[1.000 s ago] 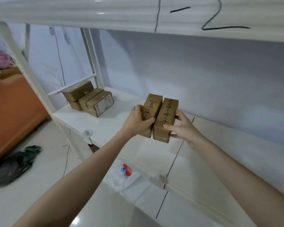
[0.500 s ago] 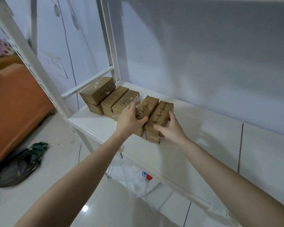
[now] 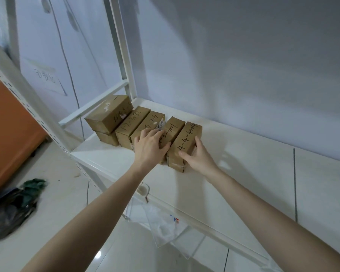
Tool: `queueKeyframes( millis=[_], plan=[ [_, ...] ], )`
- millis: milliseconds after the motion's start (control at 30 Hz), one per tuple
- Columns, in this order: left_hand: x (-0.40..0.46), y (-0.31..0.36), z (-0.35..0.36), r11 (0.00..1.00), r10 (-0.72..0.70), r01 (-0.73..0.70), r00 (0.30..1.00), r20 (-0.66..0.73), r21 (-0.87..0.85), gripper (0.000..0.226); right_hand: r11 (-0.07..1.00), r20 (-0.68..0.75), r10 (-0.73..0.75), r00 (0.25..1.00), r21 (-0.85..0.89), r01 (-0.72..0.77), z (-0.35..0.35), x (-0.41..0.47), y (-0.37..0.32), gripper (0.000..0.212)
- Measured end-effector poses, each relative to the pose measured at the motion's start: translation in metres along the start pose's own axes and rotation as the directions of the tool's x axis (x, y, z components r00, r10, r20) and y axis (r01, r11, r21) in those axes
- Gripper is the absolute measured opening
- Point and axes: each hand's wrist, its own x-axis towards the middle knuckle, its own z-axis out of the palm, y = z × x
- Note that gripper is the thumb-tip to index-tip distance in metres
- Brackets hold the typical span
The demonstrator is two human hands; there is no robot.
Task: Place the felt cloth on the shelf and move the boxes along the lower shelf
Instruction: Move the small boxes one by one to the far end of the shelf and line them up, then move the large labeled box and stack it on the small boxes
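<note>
Two brown cardboard boxes stand side by side on the white lower shelf. One is marked 4-4-4004 and the other ends in 3001. My left hand lies over the near end of the 3001 box. My right hand grips the right side and near end of the 4-4-4004 box. To their left stand a box marked 1-2-3082, another box beside it, and two stacked boxes at the shelf's left end. No felt cloth is in view.
White perforated uprights frame the shelf's left end. A grey wall backs the shelf. On the floor lie a dark green bag at the left and a clear plastic sheet under the shelf. Orange furniture stands at far left.
Both hands slid the two boxes leftwards along the shelf until they stood close beside the other boxes at the left end. The view has tilted down and closer.
</note>
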Motion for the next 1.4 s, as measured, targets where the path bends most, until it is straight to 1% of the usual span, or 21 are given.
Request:
queueKeyframes(
  millis=[100,233,300,400,567,767,933,1100,1233,1400],
  plan=[
    [0.002,-0.003,0.001,1.0,0.002,-0.002,1.0,-0.001,0.004,0.049,1.0,0.032,-0.001,0.999,-0.001,0.001,0.005,0.004,-0.001,0.088],
    [0.001,-0.002,0.0,0.989,-0.05,0.051,0.999,0.012,-0.136,0.04,1.0,0.062,0.031,0.998,-0.005,-0.031,0.007,0.005,-0.003,0.09],
    [0.001,-0.004,0.0,0.988,-0.036,0.038,0.999,0.018,-0.149,0.039,1.0,0.067,0.029,0.997,0.004,-0.029,0.006,0.006,-0.003,0.09],
    [0.001,-0.005,-0.001,0.99,-0.021,0.025,0.999,0.026,-0.139,0.04,0.999,0.052,0.034,0.998,-0.005,-0.033,0.004,0.005,-0.003,0.088],
    [-0.001,0.002,-0.009,0.987,-0.015,0.021,0.999,0.04,-0.158,0.047,1.0,0.05,0.027,0.998,0.0,-0.027,-0.004,-0.001,-0.003,0.094],
    [-0.006,0.029,-0.022,0.979,0.025,-0.016,0.999,0.039,-0.201,0.049,0.999,-0.028,0.024,0.999,-0.035,-0.025,-0.04,-0.02,-0.007,0.092],
    [-0.015,0.073,-0.032,0.972,0.086,-0.078,0.996,0.026,-0.22,0.055,0.996,-0.135,-0.028,0.99,-0.085,0.017,-0.09,-0.044,-0.004,0.086],
    [-0.029,0.129,-0.041,0.966,0.18,-0.176,0.984,0.004,-0.19,0.065,0.988,-0.189,-0.077,0.979,-0.149,0.049,-0.151,-0.075,0.003,0.088],
    [-0.048,0.192,-0.041,0.957,0.222,-0.215,0.975,0.011,-0.193,0.07,0.977,-0.235,-0.102,0.967,-0.206,0.053,-0.212,-0.108,0.019,0.09],
    [-0.083,0.293,-0.036,0.932,0.257,-0.246,0.966,0.006,-0.268,0.073,0.965,-0.285,-0.117,0.951,-0.258,0.041,-0.302,-0.16,0.054,0.09]
  ],
)
